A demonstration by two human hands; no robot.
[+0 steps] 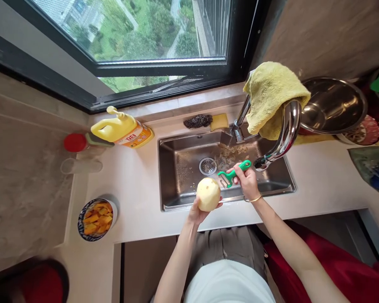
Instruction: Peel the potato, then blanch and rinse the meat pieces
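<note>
Your left hand (196, 214) grips peeled potato (208, 195) above front edge of sink (273, 193). Your right hand (248, 183) clasps green peeler (236, 172).

The peeled potato (210, 198), pale yellow and roundish, with a small brown spot (207, 187) on its upper side, rests in the left hand (197, 215). The green-handled Y-peeler (232, 175) slants in the right hand (248, 184), its metal blade (223, 181) pointing toward the potato, just beside it but apart.
</note>
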